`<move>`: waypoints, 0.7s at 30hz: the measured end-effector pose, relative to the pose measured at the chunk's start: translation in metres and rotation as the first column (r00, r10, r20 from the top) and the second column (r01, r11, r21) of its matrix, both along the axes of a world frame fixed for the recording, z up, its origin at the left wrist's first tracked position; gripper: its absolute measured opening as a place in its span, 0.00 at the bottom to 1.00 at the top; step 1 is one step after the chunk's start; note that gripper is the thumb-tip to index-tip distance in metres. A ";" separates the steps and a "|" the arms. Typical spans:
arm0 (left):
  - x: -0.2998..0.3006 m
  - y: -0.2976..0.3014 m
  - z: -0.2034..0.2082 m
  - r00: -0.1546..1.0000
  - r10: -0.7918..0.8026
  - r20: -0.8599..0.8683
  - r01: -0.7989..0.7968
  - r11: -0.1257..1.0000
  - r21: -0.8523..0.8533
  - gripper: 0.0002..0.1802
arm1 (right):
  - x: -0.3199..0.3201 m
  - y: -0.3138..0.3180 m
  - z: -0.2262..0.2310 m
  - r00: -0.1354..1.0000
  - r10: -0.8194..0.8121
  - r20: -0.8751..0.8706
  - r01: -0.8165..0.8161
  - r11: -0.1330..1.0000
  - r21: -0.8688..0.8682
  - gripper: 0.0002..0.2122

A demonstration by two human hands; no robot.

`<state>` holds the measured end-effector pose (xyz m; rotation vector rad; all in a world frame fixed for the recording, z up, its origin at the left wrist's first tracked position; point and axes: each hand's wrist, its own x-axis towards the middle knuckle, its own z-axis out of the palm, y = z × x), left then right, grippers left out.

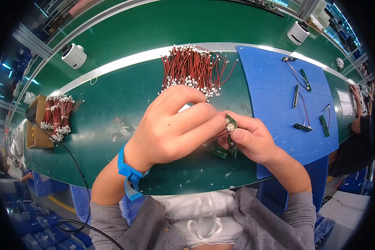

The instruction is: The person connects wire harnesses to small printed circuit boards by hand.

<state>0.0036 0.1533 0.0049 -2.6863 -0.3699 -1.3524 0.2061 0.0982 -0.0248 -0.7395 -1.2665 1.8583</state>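
Observation:
My right hand (256, 139) grips a small green circuit board (233, 146) upright between thumb and fingers. White connectors sit along the face of that board. Closed in a pinch, my left hand (175, 125) meets the board's left side, and thin reddish wires (218, 136) run out from under its fingers. Its fingertips and the wire end are partly hidden. Below the hands a second green board (217, 150) shows in part; whether it is joined to the wires I cannot tell. A blue wrist strap (131, 177) circles my left wrist.
A large pile of red-and-black wire cables (193, 68) with white plugs lies beyond my hands. More bundled cables (58, 114) spill from a cardboard box (38, 125) at left. On the blue mat (275, 125) at right, wired pairs of boards (324, 125) rest. A black cord (77, 166) hangs at left.

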 end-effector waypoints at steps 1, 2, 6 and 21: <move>0.000 0.000 0.002 1.000 0.000 0.008 0.000 1.000 -0.005 0.14 | 0.001 0.000 0.002 1.000 0.007 0.000 -0.007 1.000 -0.011 0.19; 0.001 -0.001 0.005 1.000 0.000 0.006 0.000 1.000 -0.001 0.14 | 0.001 0.000 0.004 1.000 0.007 -0.002 -0.007 1.000 -0.008 0.19; 0.001 0.000 0.007 1.000 0.014 -0.007 -0.014 1.000 -0.009 0.15 | 0.004 0.001 0.004 0.999 0.031 -0.034 -0.032 0.999 -0.028 0.20; 0.003 -0.001 0.009 1.000 -0.001 -0.008 0.000 0.981 -0.196 0.14 | 0.006 0.005 0.012 0.992 -0.113 0.061 0.110 0.993 0.051 0.19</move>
